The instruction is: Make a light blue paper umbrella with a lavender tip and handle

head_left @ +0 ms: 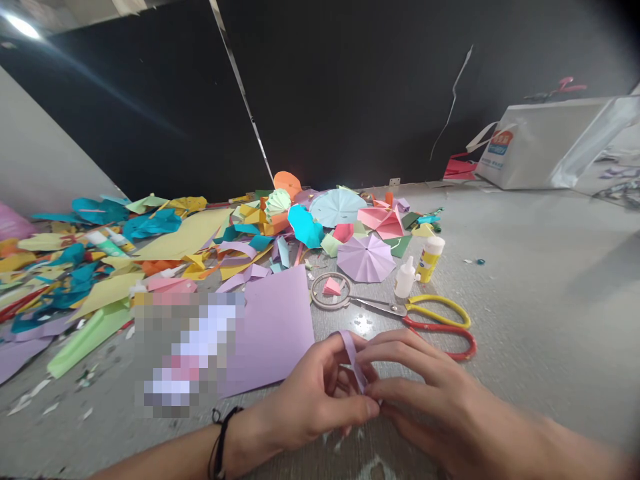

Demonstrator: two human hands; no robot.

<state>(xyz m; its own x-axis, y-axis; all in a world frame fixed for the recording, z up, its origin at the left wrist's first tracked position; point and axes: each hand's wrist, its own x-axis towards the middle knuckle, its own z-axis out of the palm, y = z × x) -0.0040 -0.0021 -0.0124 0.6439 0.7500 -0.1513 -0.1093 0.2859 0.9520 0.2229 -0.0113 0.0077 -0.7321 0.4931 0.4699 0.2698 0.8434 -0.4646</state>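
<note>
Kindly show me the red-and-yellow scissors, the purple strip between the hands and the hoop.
Scissors (399,310), head view: the pivot.
Purple strip (353,355), head view: its middle.
Hoop (330,307), head view: near rim.

Low in the frame's centre, fingers of the left hand (320,393) and right hand (425,383) hid part of the purple strip (349,345), and the picture's edge cut off the left forearm (170,450) and the blurred right forearm (555,440). Left of centre, a pixelated patch (190,357) made a pale item unidentifiable. The lettering (497,160) at upper right was too small to read, while the left edge cropped a pink object (13,221).
</note>
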